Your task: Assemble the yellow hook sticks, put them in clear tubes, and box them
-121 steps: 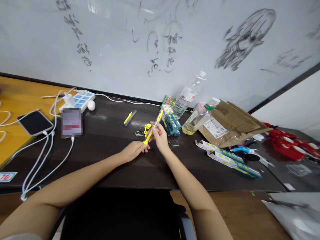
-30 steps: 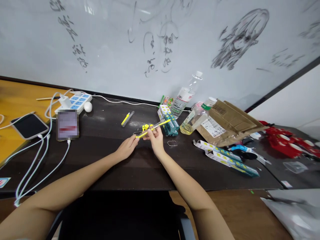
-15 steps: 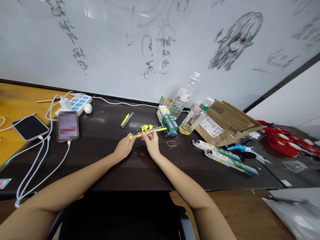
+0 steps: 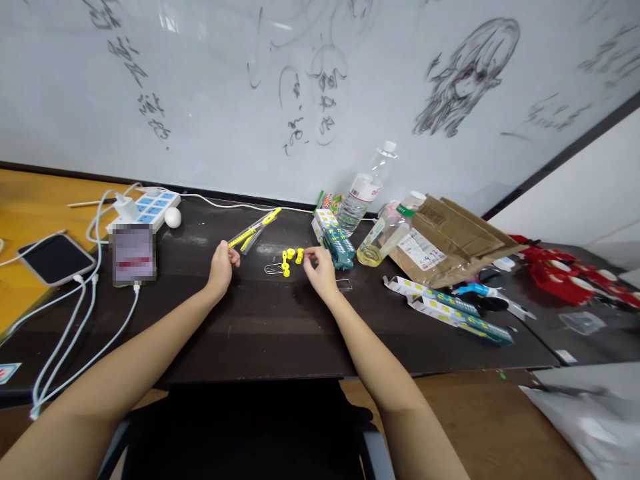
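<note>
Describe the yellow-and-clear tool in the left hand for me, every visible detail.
The yellow-and-clear tool is long, straight and slim, apparently plastic: clear along its length, yellow inside near the hand and at the far end. The left hand grips its near end. It slants away rightward, overlapping a smaller yellow-and-clear piece in view; whether it touches that or the desk is unclear.

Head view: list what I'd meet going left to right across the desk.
Phone, pixelated screen, white ball, left hand, small yellow parts, right hand, water bottle, cardboard, red pile.
</note>
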`<action>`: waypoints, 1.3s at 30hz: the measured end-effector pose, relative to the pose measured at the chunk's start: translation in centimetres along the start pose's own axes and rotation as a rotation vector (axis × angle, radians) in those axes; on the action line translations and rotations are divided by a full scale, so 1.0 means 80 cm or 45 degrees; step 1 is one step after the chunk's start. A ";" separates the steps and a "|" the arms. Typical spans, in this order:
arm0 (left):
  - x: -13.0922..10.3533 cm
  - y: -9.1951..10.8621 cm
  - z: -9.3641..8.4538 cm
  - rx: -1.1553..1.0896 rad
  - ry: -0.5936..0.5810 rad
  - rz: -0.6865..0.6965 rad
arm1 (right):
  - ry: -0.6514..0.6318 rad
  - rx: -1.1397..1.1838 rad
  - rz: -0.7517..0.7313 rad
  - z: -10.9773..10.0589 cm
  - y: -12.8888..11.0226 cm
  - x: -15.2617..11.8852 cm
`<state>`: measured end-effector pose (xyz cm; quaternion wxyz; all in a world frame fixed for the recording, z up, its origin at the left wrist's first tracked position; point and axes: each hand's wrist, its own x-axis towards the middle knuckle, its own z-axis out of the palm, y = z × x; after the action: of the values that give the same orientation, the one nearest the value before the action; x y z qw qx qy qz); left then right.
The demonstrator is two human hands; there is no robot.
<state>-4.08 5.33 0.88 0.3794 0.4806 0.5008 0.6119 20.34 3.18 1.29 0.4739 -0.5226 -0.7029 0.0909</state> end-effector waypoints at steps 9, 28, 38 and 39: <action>-0.010 -0.012 0.003 0.039 -0.035 0.073 | -0.359 -0.565 -0.220 0.039 -0.018 0.002; -0.014 -0.007 -0.001 0.157 -0.122 0.121 | -0.191 0.847 0.418 0.017 0.016 0.016; -0.019 0.002 -0.001 0.309 -0.250 0.174 | -0.189 1.140 0.580 -0.016 0.022 0.012; -0.019 0.001 -0.002 0.311 -0.254 0.177 | -0.199 1.148 0.570 -0.017 0.022 0.013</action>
<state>-3.81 3.81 0.62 0.3227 0.6150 0.4968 0.5205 22.49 4.30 1.50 0.5672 -0.3955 -0.4978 0.5234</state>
